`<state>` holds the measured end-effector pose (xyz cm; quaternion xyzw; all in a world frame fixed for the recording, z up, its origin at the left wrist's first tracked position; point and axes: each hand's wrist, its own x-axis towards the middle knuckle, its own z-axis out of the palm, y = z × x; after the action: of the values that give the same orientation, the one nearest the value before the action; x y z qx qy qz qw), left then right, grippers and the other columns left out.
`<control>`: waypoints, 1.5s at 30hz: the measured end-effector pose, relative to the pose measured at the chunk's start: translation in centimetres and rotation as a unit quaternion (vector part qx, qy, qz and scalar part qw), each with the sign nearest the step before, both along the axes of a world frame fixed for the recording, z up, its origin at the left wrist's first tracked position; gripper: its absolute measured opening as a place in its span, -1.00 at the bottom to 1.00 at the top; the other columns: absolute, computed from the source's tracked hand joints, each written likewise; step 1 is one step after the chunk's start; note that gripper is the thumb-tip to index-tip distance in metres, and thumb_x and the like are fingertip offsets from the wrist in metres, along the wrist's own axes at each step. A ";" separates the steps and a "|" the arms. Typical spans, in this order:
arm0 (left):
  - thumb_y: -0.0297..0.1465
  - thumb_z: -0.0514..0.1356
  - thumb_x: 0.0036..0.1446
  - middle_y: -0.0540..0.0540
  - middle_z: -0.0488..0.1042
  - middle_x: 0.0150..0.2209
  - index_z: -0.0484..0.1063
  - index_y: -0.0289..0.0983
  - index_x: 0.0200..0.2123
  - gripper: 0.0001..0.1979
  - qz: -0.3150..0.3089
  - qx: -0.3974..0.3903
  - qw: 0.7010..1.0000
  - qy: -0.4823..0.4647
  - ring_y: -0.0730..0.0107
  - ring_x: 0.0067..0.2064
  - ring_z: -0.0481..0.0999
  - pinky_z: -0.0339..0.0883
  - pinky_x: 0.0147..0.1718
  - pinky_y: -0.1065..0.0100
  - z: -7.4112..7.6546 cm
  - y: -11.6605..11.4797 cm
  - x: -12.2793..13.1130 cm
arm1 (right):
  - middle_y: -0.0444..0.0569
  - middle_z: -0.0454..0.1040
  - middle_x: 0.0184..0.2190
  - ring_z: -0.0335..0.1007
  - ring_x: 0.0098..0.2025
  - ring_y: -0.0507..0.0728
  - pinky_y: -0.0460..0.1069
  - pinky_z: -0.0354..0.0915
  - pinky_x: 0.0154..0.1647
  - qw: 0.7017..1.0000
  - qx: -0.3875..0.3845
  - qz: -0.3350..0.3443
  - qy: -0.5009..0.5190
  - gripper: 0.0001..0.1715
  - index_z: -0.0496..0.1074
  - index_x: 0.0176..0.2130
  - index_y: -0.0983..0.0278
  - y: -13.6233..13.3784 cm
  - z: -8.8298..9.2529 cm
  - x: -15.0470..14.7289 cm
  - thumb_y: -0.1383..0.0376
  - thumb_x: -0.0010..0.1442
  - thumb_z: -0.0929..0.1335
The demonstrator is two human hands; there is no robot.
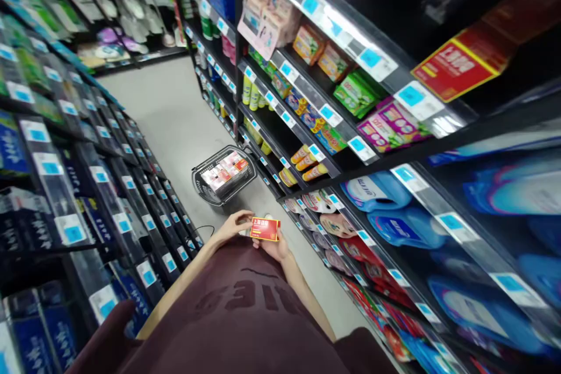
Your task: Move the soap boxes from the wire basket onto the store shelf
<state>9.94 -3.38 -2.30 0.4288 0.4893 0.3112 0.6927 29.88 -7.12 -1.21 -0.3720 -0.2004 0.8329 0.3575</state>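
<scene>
In front of my waist is a small red soap box (pixel 265 229) with yellow edges and white lettering, its printed face turned up toward me. My right hand (pixel 277 247) supports it from below and at the right end, fingers curled around it. At the box's left end, my left hand (pixel 234 225) has its thumb and fingers bent against the edge. Beyond my hands a black shopping basket (pixel 204 194) stands on the floor, with several white-and-red packages (pixel 224 173) inside.
Shelves of packaged goods line both sides of this narrow aisle. On the right, matching red boxes (pixel 456 69) sit on an upper shelf, above blue bottles (pixel 401 228). Dark blue packages (pixel 33 324) fill the left shelf (pixel 72 231). Brushes (pixel 131 6) hang at the far end above the grey floor (pixel 151 90).
</scene>
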 end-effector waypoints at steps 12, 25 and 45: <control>-0.24 0.47 -0.04 -0.22 0.55 0.07 0.51 -0.22 0.07 -0.42 -0.154 0.085 0.980 -0.097 0.07 0.06 0.54 0.39 0.08 0.16 3.2 0.3 4.4 | 0.09 0.49 -0.22 0.16 -0.43 0.10 0.06 0.21 -0.36 0.978 -0.051 -0.197 0.042 0.18 0.49 0.02 0.24 -4.9 -0.6 -0.4 -0.56 -0.14 0.15; -0.28 0.54 -0.19 -0.26 0.46 0.17 0.39 -0.24 0.16 -0.19 -0.260 0.175 0.949 -0.023 0.03 0.16 0.48 0.34 0.17 0.13 5.1 -1.3 3.4 | 0.07 0.58 -0.26 0.22 -0.49 0.04 -0.02 0.16 -0.44 0.951 -0.038 -0.264 0.157 -0.10 0.48 -0.10 0.31 -7.7 -2.9 -1.9 -0.37 -0.04 0.34; -0.26 0.48 -0.07 -0.20 0.51 0.10 0.40 -0.22 0.13 -0.32 -0.223 0.274 0.935 0.032 0.10 0.09 0.53 0.38 0.13 0.15 4.8 -3.2 2.9 | 0.09 0.64 -0.11 -0.13 -0.62 -0.09 -0.11 -0.02 -0.54 0.923 -0.070 -0.253 0.280 -0.14 0.45 0.00 0.29 -8.6 0.5 -2.4 -0.24 -0.08 0.42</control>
<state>12.80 -6.53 2.52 0.7096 0.2985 0.2568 0.5843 27.52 -15.68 -0.67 -0.1857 0.0674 0.7968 0.5711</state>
